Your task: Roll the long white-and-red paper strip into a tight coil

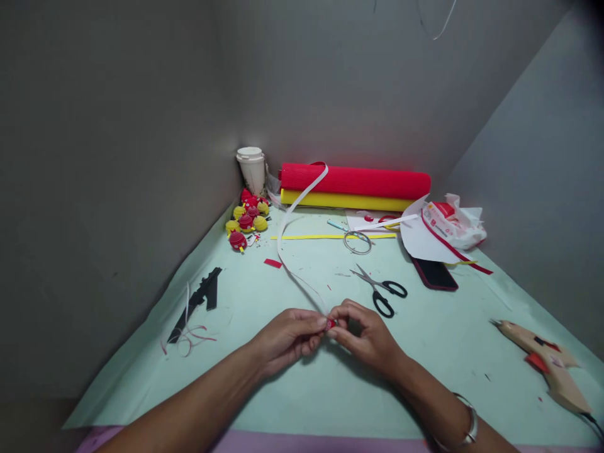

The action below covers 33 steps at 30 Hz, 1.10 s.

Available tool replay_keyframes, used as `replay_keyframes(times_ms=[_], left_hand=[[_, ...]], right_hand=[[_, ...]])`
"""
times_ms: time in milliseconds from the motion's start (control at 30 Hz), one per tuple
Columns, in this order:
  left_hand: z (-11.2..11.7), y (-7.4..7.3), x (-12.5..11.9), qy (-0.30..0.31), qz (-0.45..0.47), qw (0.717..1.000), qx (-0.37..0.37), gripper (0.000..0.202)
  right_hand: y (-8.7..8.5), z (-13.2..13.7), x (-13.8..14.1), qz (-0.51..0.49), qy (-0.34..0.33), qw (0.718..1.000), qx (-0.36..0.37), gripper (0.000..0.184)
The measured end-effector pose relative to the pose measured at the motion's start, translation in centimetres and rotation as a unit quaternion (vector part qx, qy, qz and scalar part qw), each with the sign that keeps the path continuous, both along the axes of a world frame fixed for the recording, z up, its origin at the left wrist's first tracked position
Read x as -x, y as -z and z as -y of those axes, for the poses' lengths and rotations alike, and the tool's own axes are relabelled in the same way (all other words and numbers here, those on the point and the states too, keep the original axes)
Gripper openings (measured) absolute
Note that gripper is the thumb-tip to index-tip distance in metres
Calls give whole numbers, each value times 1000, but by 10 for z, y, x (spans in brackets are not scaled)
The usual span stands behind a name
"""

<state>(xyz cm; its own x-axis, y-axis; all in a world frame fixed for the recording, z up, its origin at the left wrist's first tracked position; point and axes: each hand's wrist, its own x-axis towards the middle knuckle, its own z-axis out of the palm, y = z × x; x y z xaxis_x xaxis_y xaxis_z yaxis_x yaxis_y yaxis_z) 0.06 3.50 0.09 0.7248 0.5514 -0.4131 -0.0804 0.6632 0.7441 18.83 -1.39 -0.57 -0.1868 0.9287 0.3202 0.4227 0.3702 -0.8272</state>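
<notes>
Both hands meet at the near middle of the table. My left hand is closed, thumb and fingers pinching a small red paper coil from the left. From the other side my right hand pinches the same coil between thumb and fingertips. A long, narrow white paper strip rises from the coil and curves up past the rolls behind; its top end looks reddish. Fingers cover much of the coil. Beyond my right hand lie black-handled scissors, blades parted.
Red and yellow paper rolls lie at the back beside a white cup and several small red and yellow paper figures. Black scraps are at left. A phone and a glue gun lie at right.
</notes>
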Motion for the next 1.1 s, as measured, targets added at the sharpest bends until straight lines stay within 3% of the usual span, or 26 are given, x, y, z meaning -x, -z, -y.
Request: replay_keyframes(times_ms=[267, 533, 667, 1100], left_hand=[[0, 2, 1, -5, 13, 1000, 13, 29], [1, 1, -2, -52, 9, 998, 20, 27], [1, 3, -3, -63, 14, 997, 37, 25], [1, 3, -3, -38, 12, 999, 25, 24]], right_hand=[[0, 0, 1, -14, -6, 999, 33, 9], [10, 4, 7, 28, 44, 993, -107, 15], [8, 3, 7, 36, 52, 989, -134, 11], [7, 4, 5, 34, 49, 991, -116, 10]])
